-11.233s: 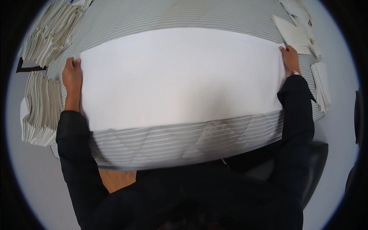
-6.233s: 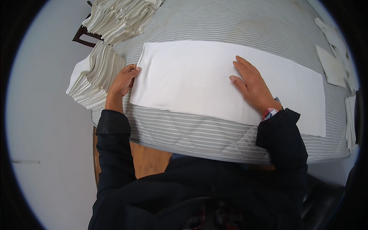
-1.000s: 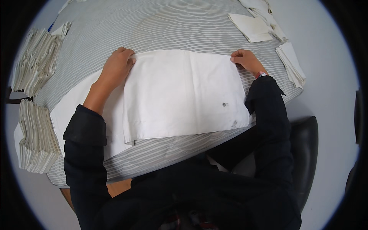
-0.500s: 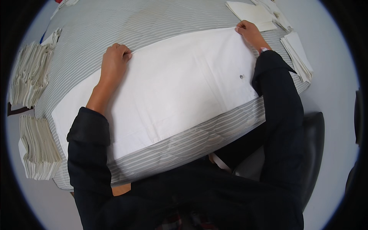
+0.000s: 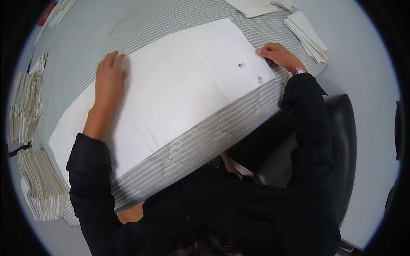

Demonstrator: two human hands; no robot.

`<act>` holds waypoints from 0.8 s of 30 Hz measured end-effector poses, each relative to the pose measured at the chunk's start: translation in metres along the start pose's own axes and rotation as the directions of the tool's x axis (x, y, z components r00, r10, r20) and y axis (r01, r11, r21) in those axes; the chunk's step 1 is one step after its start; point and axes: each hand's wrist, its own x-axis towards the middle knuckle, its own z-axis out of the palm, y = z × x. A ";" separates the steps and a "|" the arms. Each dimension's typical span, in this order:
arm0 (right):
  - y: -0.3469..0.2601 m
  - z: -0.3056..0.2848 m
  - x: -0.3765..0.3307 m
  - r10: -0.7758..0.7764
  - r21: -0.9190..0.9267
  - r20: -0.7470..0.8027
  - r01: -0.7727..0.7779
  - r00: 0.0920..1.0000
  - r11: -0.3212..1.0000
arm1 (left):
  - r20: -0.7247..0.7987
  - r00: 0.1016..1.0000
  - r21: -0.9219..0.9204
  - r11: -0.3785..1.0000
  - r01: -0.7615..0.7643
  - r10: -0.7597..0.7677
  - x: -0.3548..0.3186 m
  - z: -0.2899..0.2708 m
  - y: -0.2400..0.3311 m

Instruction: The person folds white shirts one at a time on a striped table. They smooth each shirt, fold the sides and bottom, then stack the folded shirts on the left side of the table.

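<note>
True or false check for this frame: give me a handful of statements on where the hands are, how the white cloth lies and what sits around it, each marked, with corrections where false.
1. The left hand lies flat on the white cloth. True.
2. The right hand is lifted clear of the cloth. False: it grips the cloth's right edge.
3. The cloth is rolled into a tube. False: it lies spread flat on the striped table cover.
4. Small dark spots show near the cloth's right end. True.
5. Stacks of folded cloths lie at the table's left edge. True.
</note>
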 end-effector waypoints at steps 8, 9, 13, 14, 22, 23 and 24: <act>0.006 0.014 0.003 -0.086 0.110 -0.091 0.095 0.992 0.989 | 0.249 0.884 -0.436 0.861 -0.261 0.395 -0.078 -0.060 0.097; 0.005 0.016 0.002 -0.102 0.128 -0.115 0.116 0.988 0.985 | 0.252 0.878 -0.471 0.844 -0.256 0.407 -0.083 -0.063 0.106; 0.002 0.018 -0.005 -0.160 -0.014 -0.225 0.161 0.961 0.987 | 0.190 0.897 -0.446 0.849 -0.283 0.399 -0.088 -0.064 0.121; 0.001 0.016 -0.006 -0.203 -0.091 -0.242 0.186 0.949 0.978 | 0.147 0.896 -0.452 0.834 -0.316 0.418 -0.088 -0.063 0.122; -0.006 0.006 -0.011 -0.153 -0.044 -0.217 0.147 0.964 0.988 | -0.097 0.893 -0.431 0.791 -0.435 0.439 -0.091 -0.052 0.124; -0.006 0.006 -0.014 -0.098 0.008 -0.192 0.102 0.976 0.995 | -0.087 0.904 -0.463 0.787 -0.409 0.419 -0.091 -0.053 0.124; -0.006 0.006 -0.017 -0.071 -0.028 -0.167 0.067 0.984 0.997 | -0.079 0.915 -0.496 0.781 -0.381 0.396 -0.091 -0.053 0.125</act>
